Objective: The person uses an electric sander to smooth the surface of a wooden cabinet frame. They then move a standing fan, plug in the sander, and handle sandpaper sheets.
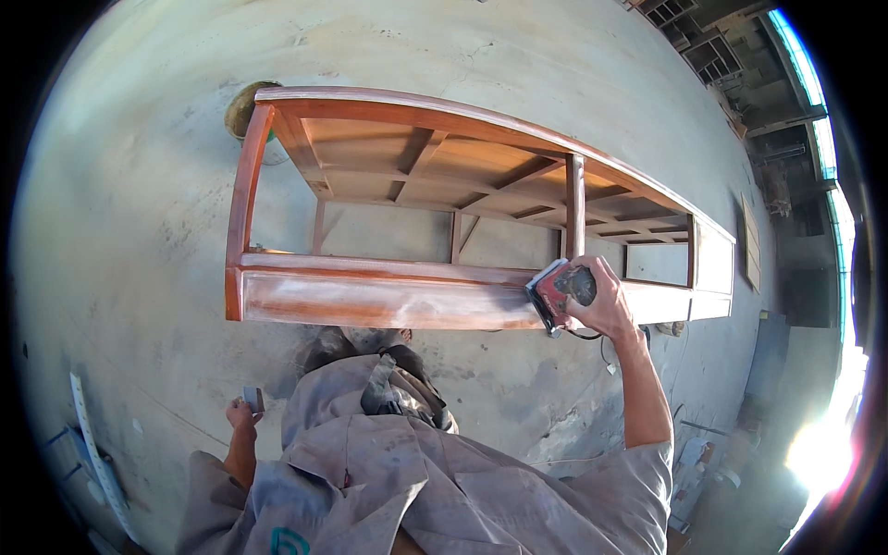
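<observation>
A long reddish-brown wooden furniture frame (398,298) stretches across in front of me, its front rail covered in whitish dust. My right hand (606,303) is wrapped round a red electric palm sander (553,292), which rests against that front rail just below a middle post (575,203). Down at my left side, away from the frame, my left hand (242,416) grips a small grey flat block (253,399), perhaps a sanding block; its exact kind is too small to make out.
A round bucket-like container (242,109) stands behind the frame's left end. A long pale bar (97,458) and blue metal pieces lie at the lower left. Cords run over the dusty concrete floor (166,231). A flat board (750,242) and stacked items line the right side.
</observation>
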